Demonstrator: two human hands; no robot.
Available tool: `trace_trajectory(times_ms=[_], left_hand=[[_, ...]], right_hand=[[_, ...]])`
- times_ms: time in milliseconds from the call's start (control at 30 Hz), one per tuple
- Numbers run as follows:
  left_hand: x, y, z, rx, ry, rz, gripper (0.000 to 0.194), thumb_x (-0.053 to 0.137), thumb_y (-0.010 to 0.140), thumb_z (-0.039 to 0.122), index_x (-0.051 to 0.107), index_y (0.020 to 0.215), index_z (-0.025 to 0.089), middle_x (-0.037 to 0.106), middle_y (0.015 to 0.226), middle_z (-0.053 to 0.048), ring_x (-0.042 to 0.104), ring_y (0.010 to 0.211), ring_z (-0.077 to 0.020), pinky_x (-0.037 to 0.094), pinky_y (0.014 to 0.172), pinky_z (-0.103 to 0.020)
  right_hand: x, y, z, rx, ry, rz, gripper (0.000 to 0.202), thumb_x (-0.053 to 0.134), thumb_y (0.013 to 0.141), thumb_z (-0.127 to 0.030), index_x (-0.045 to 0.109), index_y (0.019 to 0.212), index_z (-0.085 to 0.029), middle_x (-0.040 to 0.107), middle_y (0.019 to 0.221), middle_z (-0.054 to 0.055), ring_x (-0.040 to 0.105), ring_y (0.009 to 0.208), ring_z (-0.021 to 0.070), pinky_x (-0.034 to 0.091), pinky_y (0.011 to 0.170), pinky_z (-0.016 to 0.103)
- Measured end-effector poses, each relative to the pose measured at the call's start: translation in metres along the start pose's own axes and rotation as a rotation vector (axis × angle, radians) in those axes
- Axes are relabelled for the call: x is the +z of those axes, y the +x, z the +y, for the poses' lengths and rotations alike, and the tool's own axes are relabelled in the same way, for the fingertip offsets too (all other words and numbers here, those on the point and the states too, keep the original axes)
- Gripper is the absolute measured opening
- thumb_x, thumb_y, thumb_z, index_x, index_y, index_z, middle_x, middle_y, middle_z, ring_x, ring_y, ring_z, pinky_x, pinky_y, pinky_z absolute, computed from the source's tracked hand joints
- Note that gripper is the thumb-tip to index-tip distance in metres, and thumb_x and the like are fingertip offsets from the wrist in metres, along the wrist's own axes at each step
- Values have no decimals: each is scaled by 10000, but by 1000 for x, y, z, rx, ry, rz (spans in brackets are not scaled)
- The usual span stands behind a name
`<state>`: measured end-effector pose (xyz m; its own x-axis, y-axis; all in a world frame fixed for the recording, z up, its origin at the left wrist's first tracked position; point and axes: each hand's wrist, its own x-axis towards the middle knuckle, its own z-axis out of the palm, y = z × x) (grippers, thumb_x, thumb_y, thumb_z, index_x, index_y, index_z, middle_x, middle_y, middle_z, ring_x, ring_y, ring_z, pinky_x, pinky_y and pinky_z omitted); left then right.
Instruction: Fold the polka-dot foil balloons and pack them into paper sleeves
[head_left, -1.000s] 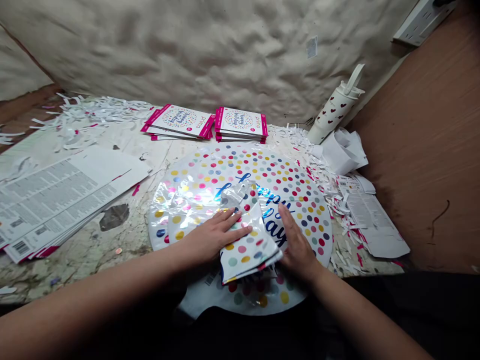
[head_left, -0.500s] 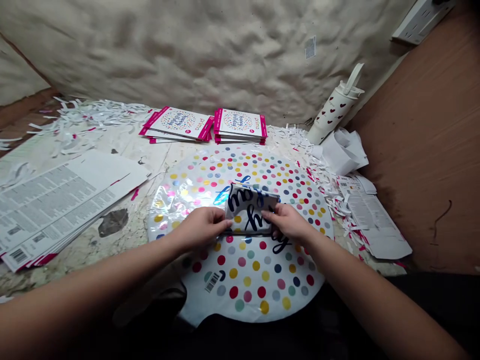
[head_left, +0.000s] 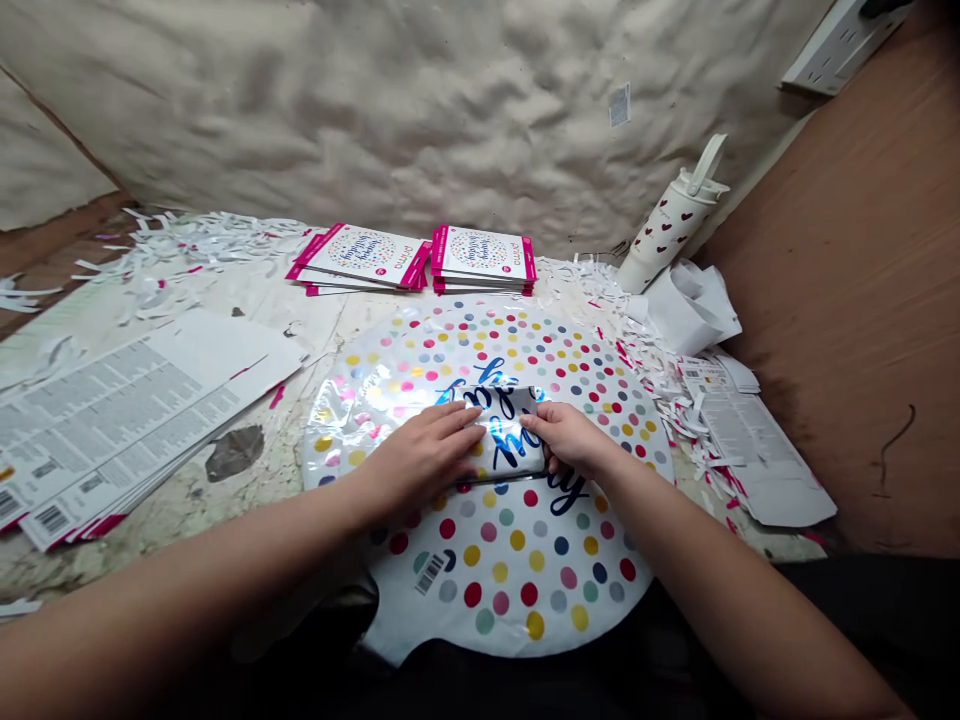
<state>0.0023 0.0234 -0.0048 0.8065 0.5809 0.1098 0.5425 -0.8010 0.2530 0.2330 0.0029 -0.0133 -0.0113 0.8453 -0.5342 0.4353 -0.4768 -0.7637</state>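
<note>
A flat round foil balloon [head_left: 517, 580] with coloured dots and blue lettering lies spread in front of me, its tail toward the lower left. On its middle rests a small folded foil piece [head_left: 506, 445] with the same print. My left hand [head_left: 431, 450] lies flat over the left part of the folded piece, fingers stretched out. At its right edge, my right hand [head_left: 566, 437] pinches the folded piece between thumb and fingers.
Two stacks of pink-edged cards [head_left: 367, 257] [head_left: 484, 255] stand at the back. Printed sheets [head_left: 142, 400] lie left, more [head_left: 750, 450] right. A heart-patterned bottle [head_left: 671, 230], crumpled paper [head_left: 690, 305] and paper shreds [head_left: 217, 240] are around.
My left hand has gone from pinching the left edge of the folded piece to lying flat on it. The folded piece now lies flatter. My right hand keeps its grip.
</note>
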Motion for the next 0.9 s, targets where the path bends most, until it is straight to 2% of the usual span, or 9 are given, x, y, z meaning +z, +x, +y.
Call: trace_trajectory(times_ms=[67,167,267,367,500,633,733,800,900], left_hand=[[10,-1,-3,-4,13,-71,446,465,872,434,536,1206,146,505,1303,-143,437,1224,-279,361,1015,-414],[18,1,-7,-114,42,-147,643,492,827,531,430,1311,111,382,1393,-178,333,1300,-291,305,1050,-440],[18,5,-12,-132,66,-215,771,461,806,602,323,1373,98,270,1444,-186,232,1344,-291,233,1070,-473],[15,9,-19,-138,46,-284,924,455,750,679,218,1410,78,165,1472,-197,134,1368,-301,153,1085,-490],[-3,3,-21,-153,-182,-311,1128,596,568,720,199,1414,89,112,1484,-210,90,1363,-357,112,1081,-525],[-28,-23,-3,-646,-835,-182,766,540,718,625,376,1303,158,461,1325,-176,483,1171,-312,415,924,-449],[-31,-34,16,-918,-1346,-301,535,608,728,528,512,1102,159,626,1080,-123,614,978,-246,499,770,-345],[-24,-28,25,-976,-1438,-370,451,637,708,509,541,955,144,651,967,-107,637,901,-222,502,687,-291],[-16,-8,30,-920,-1197,-389,334,538,779,468,507,860,145,646,775,-69,642,698,-193,474,548,-270]], right_hand=[[2,-4,-2,-79,-92,122,162,544,820,-359,531,762,-208,542,518,-19,518,432,140,429,414,251],[12,-8,-6,-473,-467,389,208,444,882,-304,583,982,-186,662,862,104,618,821,228,490,715,345],[24,-1,-8,-806,-874,260,373,324,928,-276,510,1229,-158,514,1295,135,418,1231,262,289,1029,463],[29,15,-9,-696,-1019,85,573,293,920,-459,251,1412,-169,233,1484,85,192,1362,255,122,1077,555],[25,28,-10,-584,-1042,30,683,183,890,-589,85,1443,-200,75,1513,32,61,1390,220,23,1074,575],[22,28,-9,-584,-1022,34,685,140,884,-600,60,1445,-215,34,1513,7,27,1392,199,-8,1083,547],[26,28,-6,-589,-1016,52,676,151,888,-586,65,1446,-214,35,1511,0,28,1392,196,-15,1087,539],[30,28,-3,-581,-1009,61,662,187,892,-563,88,1446,-214,54,1511,6,46,1391,208,-12,1086,542],[29,27,-1,-582,-933,72,643,280,889,-520,148,1441,-218,129,1506,40,91,1386,238,-16,1082,552]])
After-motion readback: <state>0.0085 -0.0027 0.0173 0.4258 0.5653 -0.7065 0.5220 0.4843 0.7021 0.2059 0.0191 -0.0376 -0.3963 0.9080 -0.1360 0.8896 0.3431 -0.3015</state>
